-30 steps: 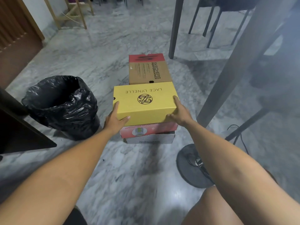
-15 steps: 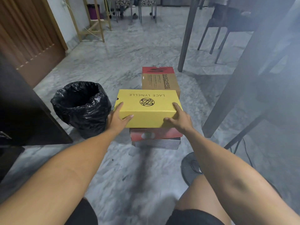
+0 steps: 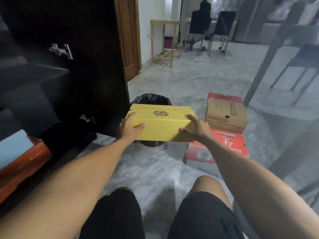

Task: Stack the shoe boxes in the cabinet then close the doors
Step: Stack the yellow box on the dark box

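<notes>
A yellow shoe box (image 3: 162,123) is in the air over the floor, held by both ends. My left hand (image 3: 128,129) grips its left end and my right hand (image 3: 196,127) grips its right end. A red and white shoe box (image 3: 229,147) lies on the floor to the right, with a brown shoe box (image 3: 224,112) with a red end behind it. The dark cabinet's open door (image 3: 82,66) stands at the left. An orange and pale blue box (image 3: 19,156) shows at the lower left inside the cabinet.
A bin with a black bag (image 3: 151,100) stands behind the yellow box, next to the cabinet door. A table leg (image 3: 269,56) slants at the right. Chairs (image 3: 221,30) and a wooden frame (image 3: 164,40) stand far back. My knees (image 3: 155,211) are low in view.
Both hands have lifted the yellow box off the red and white box and carried it left toward the cabinet. My view has turned left, bringing the open door into sight.
</notes>
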